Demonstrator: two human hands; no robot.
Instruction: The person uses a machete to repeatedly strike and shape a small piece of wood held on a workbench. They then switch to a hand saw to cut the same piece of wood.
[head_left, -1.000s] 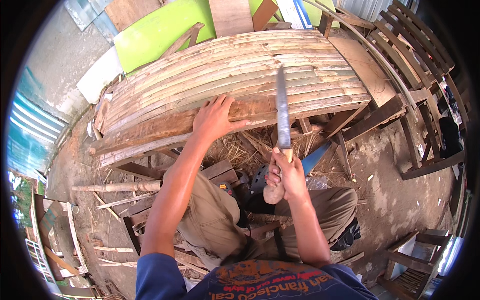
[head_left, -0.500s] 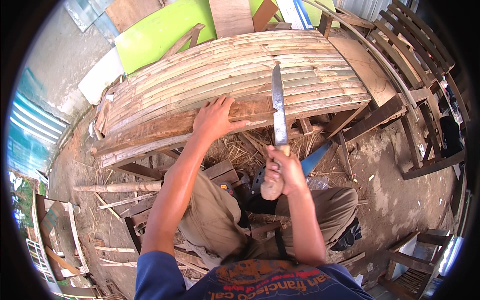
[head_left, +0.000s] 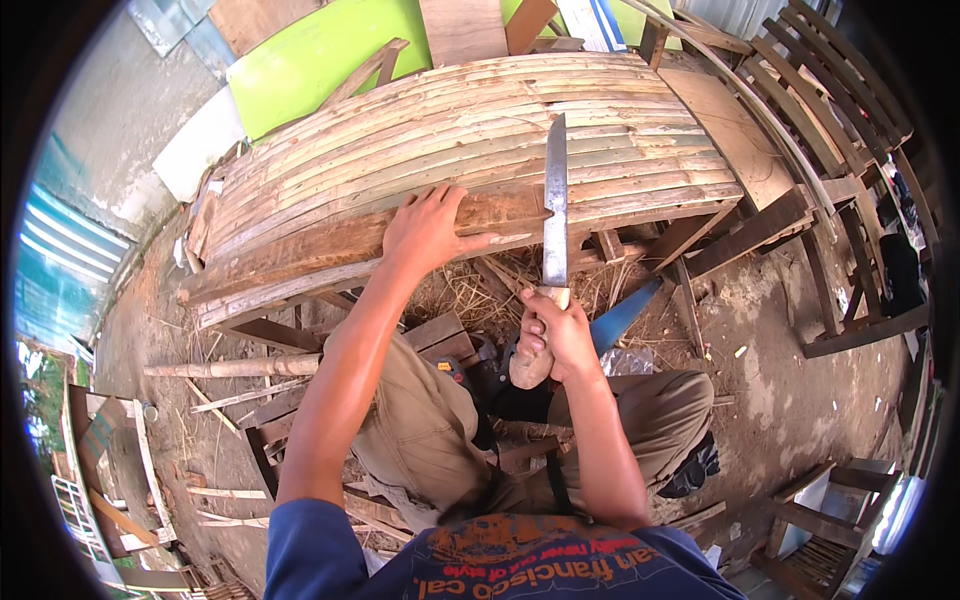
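My left hand (head_left: 428, 228) grips a long brown wooden plank (head_left: 310, 250) from above, fingers over its far side and thumb stretched along the near side. The plank lies along the front edge of a bamboo-slat table (head_left: 480, 115). In my right hand (head_left: 560, 335) is a machete (head_left: 556, 205), held by its pale wooden handle with the blade pointing away from me. The blade stands at the plank's right end, next to a small notch; I cannot tell whether it touches the wood.
A blue saw blade (head_left: 628, 315) shows beyond my right hand, below the table. Bamboo poles (head_left: 235, 368) and wood scraps lie on the dirt floor at left. Slatted wooden frames (head_left: 815, 90) stand at far right. A green panel (head_left: 320, 70) leans behind the table.
My right hand has shifted slightly left, and the machete's handle has swung left with it, tilting the tip a little right. My left hand keeps its place on the plank.
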